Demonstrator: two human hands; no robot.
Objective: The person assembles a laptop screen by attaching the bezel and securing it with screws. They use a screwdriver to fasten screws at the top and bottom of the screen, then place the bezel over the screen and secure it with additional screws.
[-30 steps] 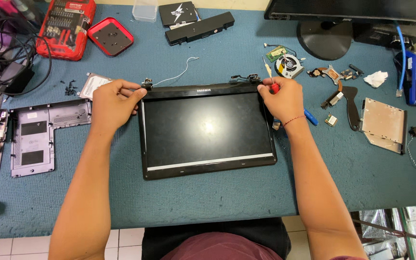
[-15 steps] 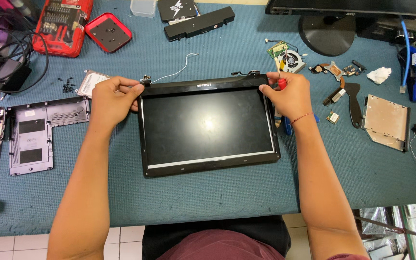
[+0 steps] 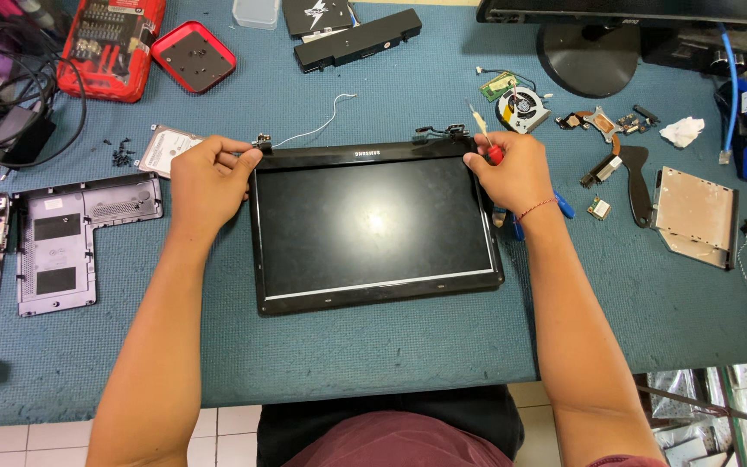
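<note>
My left hand point(image 3: 209, 177) and right hand point(image 3: 512, 173) clamp the top corners of the laptop screen point(image 3: 373, 225) lying flat on the blue mat point(image 3: 391, 346); my right fingers also pinch a red screwdriver point(image 3: 488, 143). Even, gentle pressure seems wisest.

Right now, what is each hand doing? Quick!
Left hand: grip closed on the top left corner of the laptop screen panel.
Right hand: closed on the top right corner, also holding a red-handled screwdriver.
</note>
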